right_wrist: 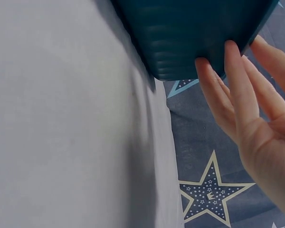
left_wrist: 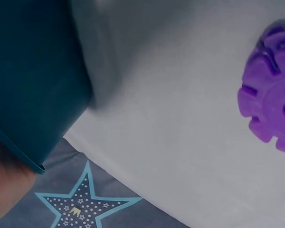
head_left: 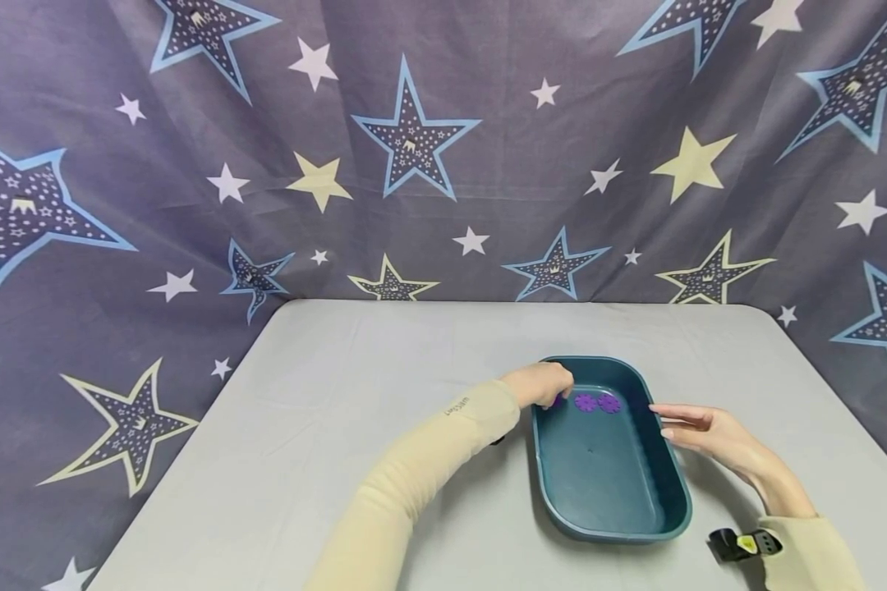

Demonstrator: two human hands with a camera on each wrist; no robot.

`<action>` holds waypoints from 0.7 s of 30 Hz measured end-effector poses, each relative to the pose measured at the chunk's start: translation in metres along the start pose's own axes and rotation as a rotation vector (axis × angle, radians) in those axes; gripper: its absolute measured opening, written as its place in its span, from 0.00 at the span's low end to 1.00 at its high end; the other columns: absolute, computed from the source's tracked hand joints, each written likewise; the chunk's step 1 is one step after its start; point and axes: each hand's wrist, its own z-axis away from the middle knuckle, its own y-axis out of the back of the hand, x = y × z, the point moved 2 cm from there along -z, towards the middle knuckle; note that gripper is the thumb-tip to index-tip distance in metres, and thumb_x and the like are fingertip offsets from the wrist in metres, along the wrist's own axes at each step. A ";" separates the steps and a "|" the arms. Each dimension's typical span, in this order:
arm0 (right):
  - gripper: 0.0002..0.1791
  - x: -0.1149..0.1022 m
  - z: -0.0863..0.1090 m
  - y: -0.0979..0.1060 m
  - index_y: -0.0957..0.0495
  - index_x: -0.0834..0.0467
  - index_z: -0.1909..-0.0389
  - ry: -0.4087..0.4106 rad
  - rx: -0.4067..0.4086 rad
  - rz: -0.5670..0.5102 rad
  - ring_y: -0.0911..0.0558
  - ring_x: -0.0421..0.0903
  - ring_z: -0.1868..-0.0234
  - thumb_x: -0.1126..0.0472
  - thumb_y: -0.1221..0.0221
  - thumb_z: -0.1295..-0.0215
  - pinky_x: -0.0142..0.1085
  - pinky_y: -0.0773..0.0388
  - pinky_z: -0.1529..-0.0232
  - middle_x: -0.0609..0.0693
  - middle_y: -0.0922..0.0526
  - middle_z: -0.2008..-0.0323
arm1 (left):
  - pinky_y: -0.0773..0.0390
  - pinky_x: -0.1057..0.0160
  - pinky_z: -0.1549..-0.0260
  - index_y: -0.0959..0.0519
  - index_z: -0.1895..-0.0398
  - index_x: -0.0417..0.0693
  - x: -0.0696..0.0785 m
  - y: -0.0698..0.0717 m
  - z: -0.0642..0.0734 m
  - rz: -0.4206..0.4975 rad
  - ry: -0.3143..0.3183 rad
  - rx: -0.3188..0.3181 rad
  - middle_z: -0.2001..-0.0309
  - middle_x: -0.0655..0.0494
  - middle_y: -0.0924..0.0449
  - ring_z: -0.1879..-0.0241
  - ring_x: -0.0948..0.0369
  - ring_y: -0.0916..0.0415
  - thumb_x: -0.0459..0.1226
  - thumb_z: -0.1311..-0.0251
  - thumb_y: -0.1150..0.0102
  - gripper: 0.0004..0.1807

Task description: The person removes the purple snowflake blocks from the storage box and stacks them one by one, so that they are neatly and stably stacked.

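A dark teal plastic bin stands on the table. My left hand reaches over its far left rim, fingers bent down inside around a purple notched disc that shows only in part. Beside it on the bin's floor lie two more purple notched discs, one nearer and one farther right. In the left wrist view, more purple notched pieces sit on the table outside the bin, cut off by the frame. My right hand touches the bin's right outer wall with its fingers extended.
The table has a pale grey cover. Behind it hangs a dark curtain printed with stars. A black strap device is on the right wrist. The left forearm hides part of the table left of the bin.
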 end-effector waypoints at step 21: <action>0.26 0.001 -0.001 -0.001 0.33 0.70 0.46 0.007 0.003 0.003 0.24 0.31 0.58 0.60 0.43 0.42 0.22 0.29 0.60 0.31 0.24 0.57 | 0.29 0.76 0.63 0.20 0.63 0.56 0.004 -0.003 -0.001 -0.101 -0.023 0.051 0.59 0.66 0.23 0.63 0.71 0.29 0.27 0.51 0.41 0.15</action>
